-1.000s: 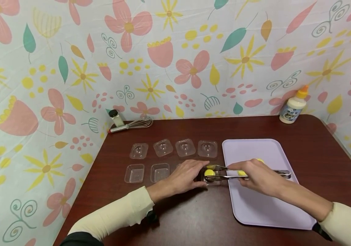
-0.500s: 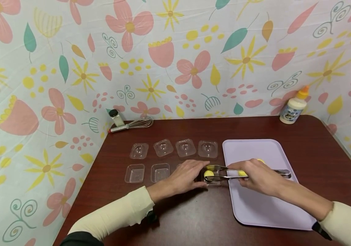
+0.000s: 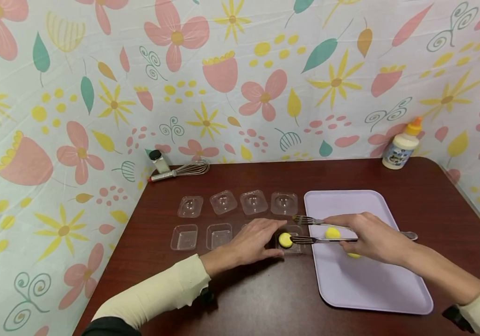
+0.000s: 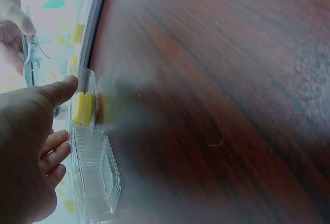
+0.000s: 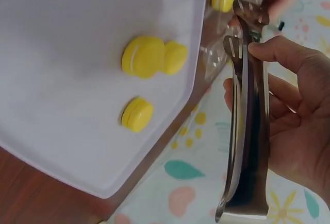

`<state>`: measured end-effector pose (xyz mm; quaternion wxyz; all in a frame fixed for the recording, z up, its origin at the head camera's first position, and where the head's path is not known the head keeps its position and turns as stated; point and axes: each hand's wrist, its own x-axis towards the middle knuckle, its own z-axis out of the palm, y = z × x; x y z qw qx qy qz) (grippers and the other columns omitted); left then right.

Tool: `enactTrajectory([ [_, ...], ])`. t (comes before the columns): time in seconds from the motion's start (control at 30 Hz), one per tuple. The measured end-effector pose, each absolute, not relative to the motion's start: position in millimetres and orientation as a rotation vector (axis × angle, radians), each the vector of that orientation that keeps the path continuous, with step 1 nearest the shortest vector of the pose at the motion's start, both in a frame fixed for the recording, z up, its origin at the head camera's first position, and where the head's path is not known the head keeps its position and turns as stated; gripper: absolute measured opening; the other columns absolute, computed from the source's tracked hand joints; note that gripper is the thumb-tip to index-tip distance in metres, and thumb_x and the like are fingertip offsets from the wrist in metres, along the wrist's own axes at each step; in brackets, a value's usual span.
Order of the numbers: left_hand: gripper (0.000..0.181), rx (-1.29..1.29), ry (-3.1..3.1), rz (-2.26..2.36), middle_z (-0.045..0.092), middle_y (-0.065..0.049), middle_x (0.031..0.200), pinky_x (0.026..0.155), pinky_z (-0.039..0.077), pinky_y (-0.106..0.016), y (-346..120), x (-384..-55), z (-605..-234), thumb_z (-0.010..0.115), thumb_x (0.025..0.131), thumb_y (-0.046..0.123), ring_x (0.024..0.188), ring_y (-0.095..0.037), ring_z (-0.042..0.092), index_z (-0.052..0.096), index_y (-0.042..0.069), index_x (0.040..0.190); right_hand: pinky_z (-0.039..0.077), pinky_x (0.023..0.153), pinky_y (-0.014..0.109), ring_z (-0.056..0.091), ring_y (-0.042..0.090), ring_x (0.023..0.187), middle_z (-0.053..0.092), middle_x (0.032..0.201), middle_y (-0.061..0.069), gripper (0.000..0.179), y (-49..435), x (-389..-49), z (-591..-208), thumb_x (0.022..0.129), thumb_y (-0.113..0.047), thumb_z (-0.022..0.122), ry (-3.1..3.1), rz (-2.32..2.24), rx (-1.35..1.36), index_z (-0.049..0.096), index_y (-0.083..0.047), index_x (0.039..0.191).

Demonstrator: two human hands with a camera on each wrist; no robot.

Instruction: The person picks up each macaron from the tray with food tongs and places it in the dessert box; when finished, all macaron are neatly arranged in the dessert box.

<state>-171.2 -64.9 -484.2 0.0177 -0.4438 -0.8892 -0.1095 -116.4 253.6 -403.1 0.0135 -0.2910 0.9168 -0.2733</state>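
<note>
My left hand (image 3: 257, 240) holds the left end of a small clear plastic container (image 3: 295, 246), index finger on the far side and thumb on the near side. Inside that container, against its left part, rests a yellow macaron (image 3: 285, 240) with a pale filling line. Metal tongs (image 5: 258, 131) are gripped in my right hand (image 3: 376, 238), their fork-like tips spread and nothing between them. One tip ends right beside the macaron in the head view. Several more yellow macarons (image 5: 143, 56) lie on the lilac tray (image 3: 370, 287), partly under my right hand.
Empty clear containers (image 3: 184, 237) stand to the left, with a row of clear domed lids (image 3: 223, 201) behind. A whisk (image 3: 181, 171) and a black-capped jar (image 3: 158, 161) sit at the back left. A glue-like bottle (image 3: 400, 143) stands back right, by the floral cloth (image 3: 231, 93).
The tongs have let go of the macaron, spread wider and drawn back to the right with my right hand. The macaron sits in the container. My left hand has stayed in place.
</note>
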Motion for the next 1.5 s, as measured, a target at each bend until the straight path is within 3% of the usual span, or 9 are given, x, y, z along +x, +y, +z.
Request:
enactTrajectory([
  [0.23, 0.087, -1.383, -2.771, -0.389, 0.057, -0.003, 0.154, 0.123, 0.035, -0.038, -74, -177, -479, 0.075, 0.095, 0.057, 0.143, -0.018, 0.052, 0.044, 0.011, 0.161, 0.041, 0.059, 0.023, 0.048, 0.001, 0.073, 0.072, 0.114, 0.003, 0.064, 278, -118, -400, 0.077, 0.002, 0.091, 2.931, -0.812, -0.883, 0.069, -0.003, 0.137],
  [0.43, 0.09, -1.377, -2.777, -0.419, 0.056, -0.004, 0.156, 0.122, 0.037, -0.04, -93, -182, -470, 0.079, 0.093, 0.056, 0.144, -0.019, 0.051, 0.043, 0.01, 0.161, 0.039, 0.053, 0.022, 0.04, -0.004, 0.061, 0.071, 0.108, 0.005, 0.067, 300, -117, -408, 0.073, 0.004, 0.093, 3.001, -0.845, -0.868, 0.068, 0.001, 0.135],
  [0.67, 0.094, -1.376, -2.799, -0.44, 0.054, -0.006, 0.158, 0.122, 0.037, -0.045, -117, -187, -468, 0.081, 0.09, 0.057, 0.145, -0.022, 0.05, 0.043, 0.008, 0.162, 0.038, 0.054, 0.023, 0.048, 0.003, 0.072, 0.075, 0.11, 0.011, 0.068, 323, -117, -420, 0.072, 0.001, 0.095, 3.049, -0.802, -0.742, 0.07, -0.001, 0.134],
  [0.9, 0.097, -1.369, -2.803, -0.394, 0.055, -0.006, 0.157, 0.121, 0.038, -0.047, -137, -189, -472, 0.084, 0.088, 0.057, 0.144, -0.023, 0.052, 0.043, 0.008, 0.161, 0.043, 0.059, 0.023, 0.053, 0.004, 0.077, 0.074, 0.098, 0.002, 0.065, 345, -115, -429, 0.071, -0.001, 0.096, 3.063, -0.741, -0.651, 0.071, 0.0, 0.132],
  [1.0, 0.097, -1.366, -2.815, -0.393, 0.056, -0.006, 0.156, 0.121, 0.038, -0.046, -143, -188, -474, 0.084, 0.088, 0.057, 0.143, -0.023, 0.052, 0.044, 0.008, 0.161, 0.044, 0.06, 0.024, 0.054, 0.007, 0.079, 0.075, 0.104, 0.009, 0.065, 352, -114, -431, 0.071, -0.001, 0.096, 3.068, -0.717, -0.603, 0.072, 0.0, 0.131],
  [1.23, 0.096, -1.385, -2.766, -0.395, 0.058, -0.006, 0.153, 0.119, 0.041, -0.045, -148, -186, -481, 0.087, 0.087, 0.053, 0.14, -0.022, 0.055, 0.045, 0.006, 0.159, 0.037, 0.056, 0.024, 0.049, 0.008, 0.075, 0.074, 0.107, 0.02, 0.062, 363, -113, -436, 0.07, 0.0, 0.096, 3.086, -0.712, -0.58, 0.073, 0.001, 0.128],
  [1.37, 0.095, -1.386, -2.762, -0.414, 0.059, -0.006, 0.152, 0.119, 0.041, -0.043, -148, -186, -482, 0.087, 0.086, 0.052, 0.139, -0.022, 0.056, 0.047, 0.007, 0.159, 0.035, 0.054, 0.024, 0.043, 0.002, 0.069, 0.074, 0.103, 0.016, 0.061, 367, -111, -440, 0.07, 0.002, 0.095, 3.104, -0.731, -0.6, 0.074, 0.001, 0.127],
  [1.5, 0.094, -1.374, -2.775, -0.411, 0.059, -0.005, 0.153, 0.119, 0.041, -0.044, -148, -185, -484, 0.087, 0.087, 0.051, 0.139, -0.022, 0.056, 0.047, 0.008, 0.159, 0.037, 0.057, 0.023, 0.046, 0.003, 0.071, 0.075, 0.104, 0.014, 0.06, 374, -108, -445, 0.069, 0.002, 0.095, 3.122, -0.726, -0.63, 0.075, 0.0, 0.126],
])
